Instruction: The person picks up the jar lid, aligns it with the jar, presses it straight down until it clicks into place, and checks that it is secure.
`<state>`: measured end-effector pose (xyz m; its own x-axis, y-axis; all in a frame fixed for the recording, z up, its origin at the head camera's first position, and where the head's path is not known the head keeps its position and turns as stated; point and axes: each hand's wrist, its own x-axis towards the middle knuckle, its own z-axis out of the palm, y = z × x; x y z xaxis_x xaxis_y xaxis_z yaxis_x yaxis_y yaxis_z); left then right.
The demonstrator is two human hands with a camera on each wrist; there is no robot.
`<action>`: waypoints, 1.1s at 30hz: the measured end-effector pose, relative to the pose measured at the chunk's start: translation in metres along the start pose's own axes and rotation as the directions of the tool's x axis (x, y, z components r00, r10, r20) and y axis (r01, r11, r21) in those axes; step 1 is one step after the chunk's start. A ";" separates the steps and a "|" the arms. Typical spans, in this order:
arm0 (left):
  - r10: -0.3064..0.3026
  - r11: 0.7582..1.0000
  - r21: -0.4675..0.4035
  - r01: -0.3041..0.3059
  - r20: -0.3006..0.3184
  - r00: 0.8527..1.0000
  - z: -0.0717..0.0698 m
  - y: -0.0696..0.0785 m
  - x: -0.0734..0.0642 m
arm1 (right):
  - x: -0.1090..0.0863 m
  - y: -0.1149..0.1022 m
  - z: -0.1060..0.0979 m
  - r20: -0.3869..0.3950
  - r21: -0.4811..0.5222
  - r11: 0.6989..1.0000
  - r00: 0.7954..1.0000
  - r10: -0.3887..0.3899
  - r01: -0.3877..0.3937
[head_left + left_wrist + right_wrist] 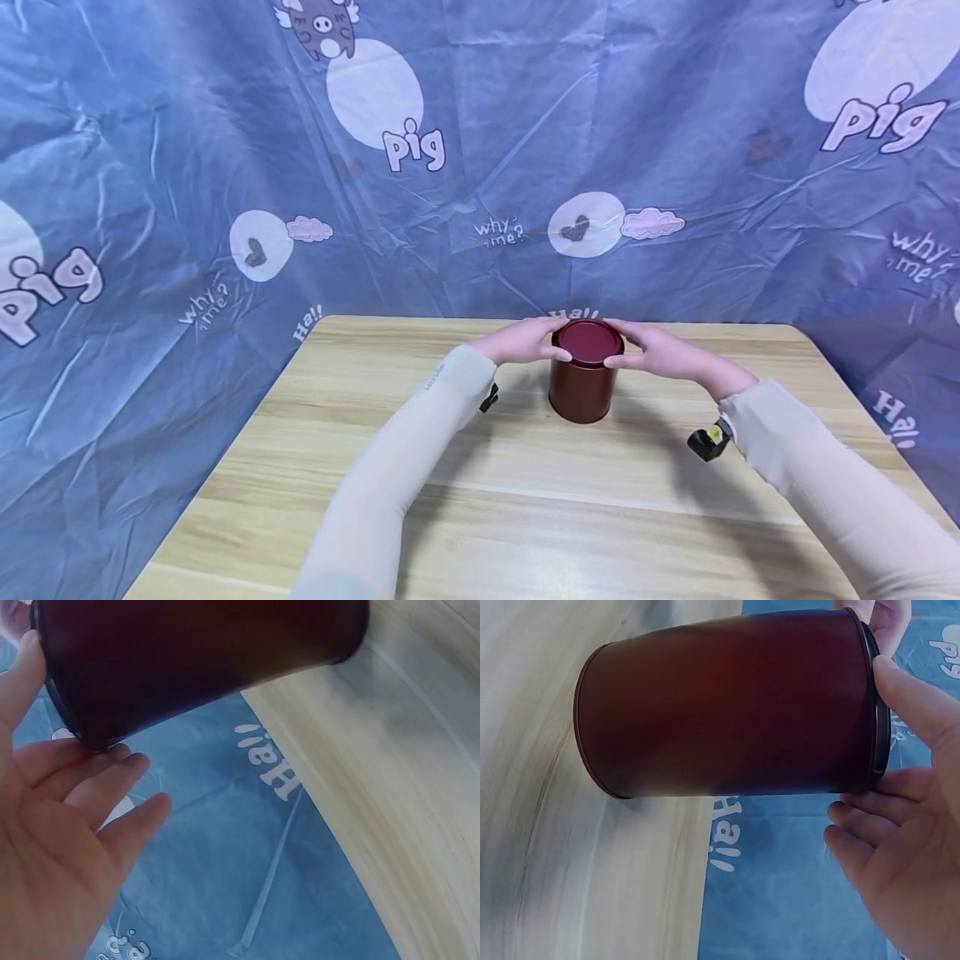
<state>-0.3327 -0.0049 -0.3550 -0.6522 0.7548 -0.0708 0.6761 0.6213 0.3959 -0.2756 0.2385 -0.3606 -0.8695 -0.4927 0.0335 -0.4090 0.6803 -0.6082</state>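
A dark red cylindrical canister (581,392) stands upright on the wooden table, its round lid (588,342) on top. My left hand (525,342) holds the left side of the lid's rim, thumb at the front and fingers toward the back. From the other side, my right hand (660,350) grips the same rim, its thumb near the left one. In the right wrist view the canister (727,705) shows a smooth, plain wall and a darker lid edge. Several fingers (112,780) of the left hand extend below the lid edge in the left wrist view.
The light wooden table (337,517) ends just behind the canister. A blue printed cloth (450,250) hangs behind it and along both sides. Black wrist-worn devices (708,442) sit under both sleeve cuffs.
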 end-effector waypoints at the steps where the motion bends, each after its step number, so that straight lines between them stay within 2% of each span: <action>1: 0.000 1.000 -0.003 0.000 0.003 1.000 0.000 0.000 0.000 | 0.000 0.001 0.000 0.008 0.023 1.000 1.000 0.000 0.000; 6: -0.016 0.999 -0.030 0.017 0.018 1.000 -0.001 0.000 -0.001 | 0.001 0.004 0.000 0.042 0.140 0.990 0.999 0.016 -0.022; 10: -0.030 0.998 -0.061 0.031 0.024 0.999 0.001 -0.002 -0.002 | 0.000 0.004 0.000 0.035 0.164 0.985 0.998 0.055 -0.060; 19: -0.014 0.993 -0.119 0.017 0.022 1.000 0.004 -0.007 -0.002 | -0.001 0.000 0.006 -0.002 0.124 0.981 0.989 0.150 -0.149; 26: -0.019 0.991 -0.132 0.021 0.015 1.000 0.006 -0.005 -0.003 | -0.003 0.003 0.007 0.005 0.099 0.983 0.988 0.156 -0.156; 33: 0.005 0.989 -0.145 -0.005 -0.003 1.000 0.009 -0.003 -0.007 | -0.006 0.002 0.007 0.015 0.070 0.987 0.989 0.145 -0.146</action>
<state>-0.3269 -0.0099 -0.3636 -0.6497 0.7573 -0.0660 0.6228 0.5801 0.5250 -0.2691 0.2386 -0.3676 -0.9152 -0.3973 -0.0671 -0.2577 0.7052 -0.6606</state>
